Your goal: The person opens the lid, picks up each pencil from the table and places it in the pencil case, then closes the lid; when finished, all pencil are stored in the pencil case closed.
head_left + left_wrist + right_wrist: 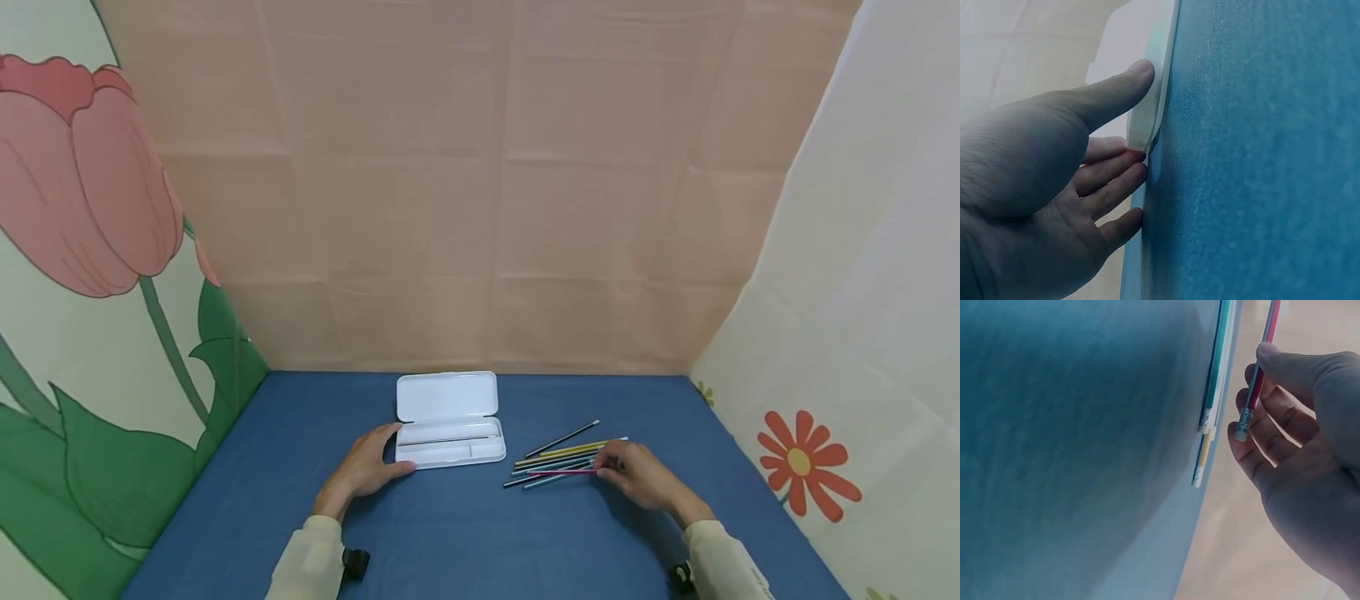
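Note:
An open white pencil case (450, 454) lies on the blue cloth, its lid tilted back. My left hand (366, 465) holds its left end, thumb along the front edge and fingers at the left side; the thumb (1119, 94) shows against the case wall in the left wrist view. Between thumb and fingers, my right hand (637, 473) pinches a red pencil (1257, 387) near its eraser end. That pencil is raised over a loose bunch of pencils (555, 458), some teal, yellow and dark. Inside the case, a thin strip runs lengthwise, and a short divider stands near the right.
The blue cloth (465, 533) covers the table. A tan sheet (480, 183) hangs behind it. A tulip-printed panel (90, 183) stands at the left and a white panel (862, 333) with a red flower at the right.

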The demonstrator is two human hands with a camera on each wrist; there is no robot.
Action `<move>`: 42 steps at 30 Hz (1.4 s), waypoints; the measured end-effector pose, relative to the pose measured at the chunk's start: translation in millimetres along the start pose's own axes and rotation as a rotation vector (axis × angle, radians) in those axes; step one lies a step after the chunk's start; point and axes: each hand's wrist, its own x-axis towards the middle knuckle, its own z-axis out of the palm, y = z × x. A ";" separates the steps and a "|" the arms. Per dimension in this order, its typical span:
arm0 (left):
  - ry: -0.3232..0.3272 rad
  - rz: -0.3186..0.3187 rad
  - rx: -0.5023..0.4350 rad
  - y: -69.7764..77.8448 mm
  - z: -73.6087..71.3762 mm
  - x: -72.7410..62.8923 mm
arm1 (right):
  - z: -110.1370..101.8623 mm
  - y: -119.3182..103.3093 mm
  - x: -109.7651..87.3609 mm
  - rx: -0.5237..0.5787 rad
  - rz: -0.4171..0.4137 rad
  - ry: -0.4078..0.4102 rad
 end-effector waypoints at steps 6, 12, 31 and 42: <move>0.000 -0.003 0.006 0.4 0.7 1.3 | -2.0 -4.5 3.0 -0.003 -0.014 0.034; 0.000 -0.005 0.002 0.9 0.8 1.1 | -2.5 -9.3 9.2 -0.010 -0.047 0.072; -0.007 -0.016 0.005 1.1 0.7 1.5 | 8.0 -32.4 44.6 -0.015 -0.092 0.074; -0.008 -0.009 0.002 0.5 0.3 0.8 | 14.9 -46.0 72.8 -0.023 -0.122 0.086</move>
